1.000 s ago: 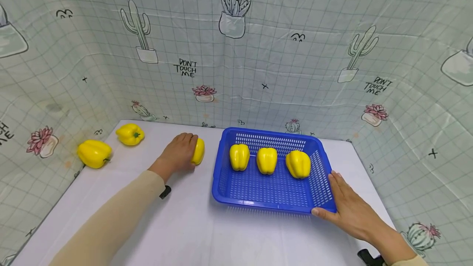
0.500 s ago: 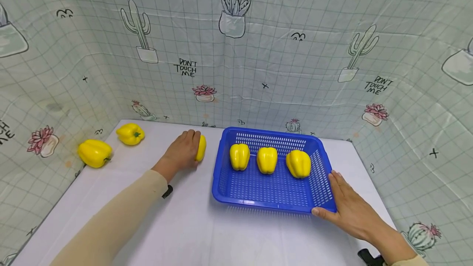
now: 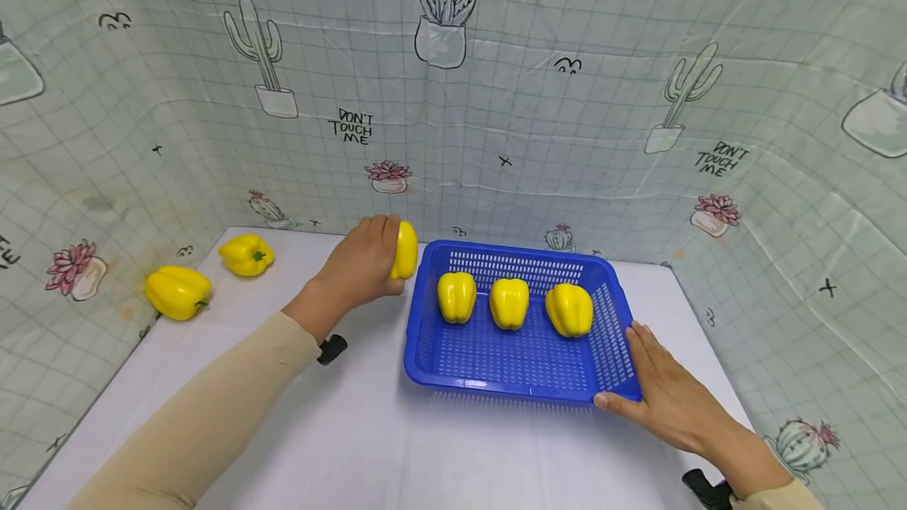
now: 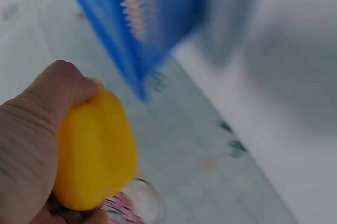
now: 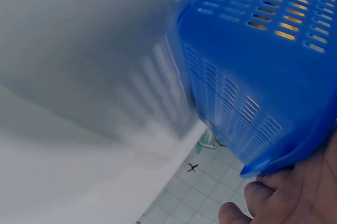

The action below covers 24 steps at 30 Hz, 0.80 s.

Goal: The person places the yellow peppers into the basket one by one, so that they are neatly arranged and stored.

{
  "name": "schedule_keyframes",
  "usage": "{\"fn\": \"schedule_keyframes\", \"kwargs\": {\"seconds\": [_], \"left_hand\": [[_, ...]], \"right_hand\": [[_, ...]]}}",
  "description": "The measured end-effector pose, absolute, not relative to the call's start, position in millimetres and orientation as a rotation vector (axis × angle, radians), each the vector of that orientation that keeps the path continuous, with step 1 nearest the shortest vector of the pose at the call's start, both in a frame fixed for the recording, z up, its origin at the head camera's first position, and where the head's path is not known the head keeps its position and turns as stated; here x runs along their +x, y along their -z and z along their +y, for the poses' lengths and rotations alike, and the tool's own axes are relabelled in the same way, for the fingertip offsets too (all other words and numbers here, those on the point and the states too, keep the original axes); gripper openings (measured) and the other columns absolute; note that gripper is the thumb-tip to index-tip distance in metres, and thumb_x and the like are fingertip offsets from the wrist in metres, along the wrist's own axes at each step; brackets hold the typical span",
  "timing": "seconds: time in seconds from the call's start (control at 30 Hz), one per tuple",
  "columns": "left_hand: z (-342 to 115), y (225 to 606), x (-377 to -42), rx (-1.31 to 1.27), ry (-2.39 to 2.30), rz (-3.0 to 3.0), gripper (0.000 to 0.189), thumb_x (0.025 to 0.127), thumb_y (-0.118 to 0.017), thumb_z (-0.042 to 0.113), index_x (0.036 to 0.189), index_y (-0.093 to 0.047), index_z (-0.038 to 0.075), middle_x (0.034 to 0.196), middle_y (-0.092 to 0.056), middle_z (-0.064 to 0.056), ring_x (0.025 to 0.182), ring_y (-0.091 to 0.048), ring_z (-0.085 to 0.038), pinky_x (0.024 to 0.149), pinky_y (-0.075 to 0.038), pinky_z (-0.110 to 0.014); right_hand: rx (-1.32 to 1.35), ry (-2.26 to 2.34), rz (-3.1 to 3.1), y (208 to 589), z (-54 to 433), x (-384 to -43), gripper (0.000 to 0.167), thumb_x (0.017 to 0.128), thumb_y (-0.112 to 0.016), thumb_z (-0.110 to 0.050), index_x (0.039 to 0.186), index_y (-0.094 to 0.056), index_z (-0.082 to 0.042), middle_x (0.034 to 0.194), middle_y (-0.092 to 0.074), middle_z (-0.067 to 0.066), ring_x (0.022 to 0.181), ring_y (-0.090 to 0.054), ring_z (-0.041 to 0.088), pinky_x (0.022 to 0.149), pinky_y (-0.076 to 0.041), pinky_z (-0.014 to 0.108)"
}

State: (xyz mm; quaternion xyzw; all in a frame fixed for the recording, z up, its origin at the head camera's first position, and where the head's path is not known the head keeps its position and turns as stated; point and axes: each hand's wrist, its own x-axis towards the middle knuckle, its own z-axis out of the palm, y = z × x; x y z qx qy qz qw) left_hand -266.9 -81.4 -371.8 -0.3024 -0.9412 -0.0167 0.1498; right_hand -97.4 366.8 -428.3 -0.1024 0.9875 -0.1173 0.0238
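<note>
My left hand [image 3: 364,260] grips a yellow bell pepper [image 3: 405,250] and holds it raised just left of the blue plastic basket [image 3: 496,397]. In the left wrist view the thumb lies over the top of this pepper [image 4: 97,150], with fingers beneath it. Three more bell peppers stand in a row inside the basket: one on the left [image 3: 457,297], one in the middle [image 3: 509,304] and one on the right [image 3: 569,310]. Against the basket's right end rests my right hand [image 3: 669,392], its fingers extended along the outer side and its thumb at the front corner.
Two yellow bell peppers, one nearer [image 3: 177,292] and one farther back [image 3: 246,255], lie on the white table [image 3: 453,463] at the left. Behind and beside the table hangs a checked curtain [image 3: 496,124] with cactus prints.
My left hand has lifted the bell pepper from the table and moved it rightward, toward the basket's left rim. My right hand has stayed at the basket.
</note>
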Motion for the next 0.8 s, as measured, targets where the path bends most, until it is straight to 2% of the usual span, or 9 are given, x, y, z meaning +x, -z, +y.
{"fn": "schedule_keyframes", "kwargs": {"seconds": [0.1,0.3,0.43,0.67,0.8], "left_hand": [[-53,351,-255,-0.93,0.091,-2.684,0.096,0.079,-0.089,0.04,0.144,-0.043,-0.013,0.129,-0.06,-0.026,0.114,-0.058,-0.039,0.112,-0.051,-0.046],[20,333,-229,-1.127,0.023,-2.776,0.106,0.083,-0.084,0.054,0.153,-0.037,-0.01,0.143,-0.057,-0.023,0.129,-0.056,-0.036,0.119,-0.044,-0.043],[62,341,-213,-1.248,-0.11,-2.806,0.109,0.086,-0.078,0.062,0.158,-0.032,-0.006,0.15,-0.053,-0.018,0.136,-0.053,-0.03,0.124,-0.039,-0.038],[109,366,-196,-1.306,-0.235,-2.784,0.099,0.085,-0.076,0.068,0.151,-0.038,0.004,0.133,-0.057,-0.007,0.12,-0.055,-0.02,0.115,-0.045,-0.029],[132,380,-190,-1.307,-0.236,-2.814,0.101,0.085,-0.076,0.069,0.153,-0.036,0.007,0.138,-0.054,-0.007,0.124,-0.054,-0.02,0.117,-0.044,-0.028]], "right_hand": [[-0.319,0.362,3.055,427,366,-99,0.117,0.092,-0.069,-0.065,0.163,-0.016,0.01,0.169,-0.016,0.037,0.153,-0.026,0.057,0.117,-0.034,0.071],[-0.326,0.355,3.045,428,365,-103,0.117,0.092,-0.068,-0.067,0.163,-0.017,0.011,0.169,-0.016,0.037,0.153,-0.025,0.057,0.119,-0.032,0.07],[-0.319,0.363,3.039,428,364,-103,0.117,0.092,-0.067,-0.067,0.163,-0.016,0.011,0.169,-0.015,0.036,0.153,-0.025,0.057,0.119,-0.032,0.07],[-0.308,0.379,3.033,425,364,-102,0.117,0.093,-0.066,-0.067,0.164,-0.015,0.01,0.17,-0.014,0.035,0.154,-0.024,0.056,0.119,-0.032,0.071],[-0.286,0.378,3.033,425,367,-99,0.117,0.093,-0.066,-0.068,0.164,-0.015,0.009,0.17,-0.014,0.034,0.154,-0.023,0.056,0.119,-0.031,0.071]]}}
